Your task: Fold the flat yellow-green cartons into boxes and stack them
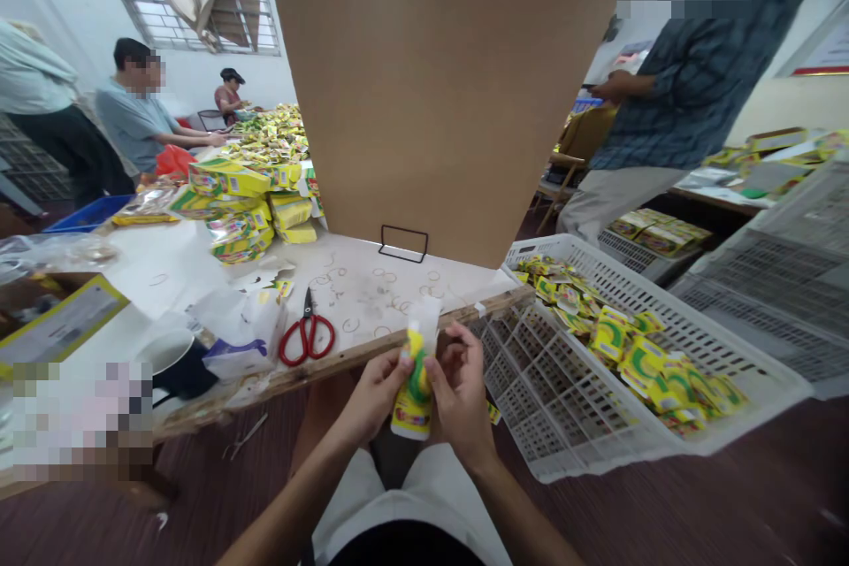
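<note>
Shirt [399,545] at six o'clock; your left hand [378,389] and right hand [462,382] grip a yellow packet [412,411], likely handling it; next needs care

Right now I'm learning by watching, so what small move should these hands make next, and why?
Probably use the right hand to ease the pale piece down toward the yellow pack: it juts, blurred, from the pack's top end, while the left hand grips the pack and the right thumb lies against it.

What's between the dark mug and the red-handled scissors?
In the head view, a white packet with purple marking lies between mug and scissors.
</note>
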A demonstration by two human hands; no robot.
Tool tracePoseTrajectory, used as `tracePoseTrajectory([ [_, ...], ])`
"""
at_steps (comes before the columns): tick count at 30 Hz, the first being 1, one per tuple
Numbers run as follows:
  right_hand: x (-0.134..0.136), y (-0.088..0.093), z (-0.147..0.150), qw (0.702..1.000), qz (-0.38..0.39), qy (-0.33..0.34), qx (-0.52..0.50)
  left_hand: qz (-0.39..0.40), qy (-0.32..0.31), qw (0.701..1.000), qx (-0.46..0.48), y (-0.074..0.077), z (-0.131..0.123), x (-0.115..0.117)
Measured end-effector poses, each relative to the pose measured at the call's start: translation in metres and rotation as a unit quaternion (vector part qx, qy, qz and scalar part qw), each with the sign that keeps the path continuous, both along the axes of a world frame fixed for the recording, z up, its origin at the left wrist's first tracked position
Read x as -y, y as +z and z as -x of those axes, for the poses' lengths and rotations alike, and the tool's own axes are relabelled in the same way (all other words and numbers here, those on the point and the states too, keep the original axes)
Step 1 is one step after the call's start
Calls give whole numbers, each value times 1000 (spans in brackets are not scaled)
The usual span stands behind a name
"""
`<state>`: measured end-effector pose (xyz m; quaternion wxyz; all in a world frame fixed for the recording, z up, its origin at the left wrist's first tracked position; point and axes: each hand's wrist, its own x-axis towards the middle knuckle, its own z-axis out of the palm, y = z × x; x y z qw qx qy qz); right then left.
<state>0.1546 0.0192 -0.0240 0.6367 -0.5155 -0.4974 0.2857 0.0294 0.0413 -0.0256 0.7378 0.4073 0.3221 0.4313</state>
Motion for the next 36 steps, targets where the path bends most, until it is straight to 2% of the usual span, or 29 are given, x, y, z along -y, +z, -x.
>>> tracePoseTrajectory([
  [1, 0, 1, -1, 1000, 8, -1, 20, -9, 30, 999, -10, -2, 0, -1],
  [3, -1, 3, -2, 997, 47, 47, 41, -34, 75, 996, -37, -6, -1, -3],
  [6, -3, 2, -5, 988, 104, 114, 17, -93, 84, 988, -88, -8, 1, -4],
  [10, -8, -11, -7, 990, 90, 109, -26, -161, 110, 971, -138, -7, 7, -3],
  [12, -9, -15, -9, 989, 58, 120, -57, -156, 95, 975, -125, -4, 10, -2],
  [15, -9, -15, -13, 983, 25, 163, -75, -150, 28, 984, -87, 4, 17, -1],
  [19, -8, -6, -24, 969, 27, 237, -59, -141, -32, 988, -53, 13, 24, 0],
  [23, -7, 0, -33, 959, 45, 280, -17, -117, -49, 991, -30, 14, 25, 1],
  [30, -10, 12, -42, 948, 54, 293, 111, -114, -73, 990, -45, 13, 22, 7],
  [36, -10, 7, -40, 959, 14, 240, 154, -95, -88, 990, -57, 12, 22, 8],
])
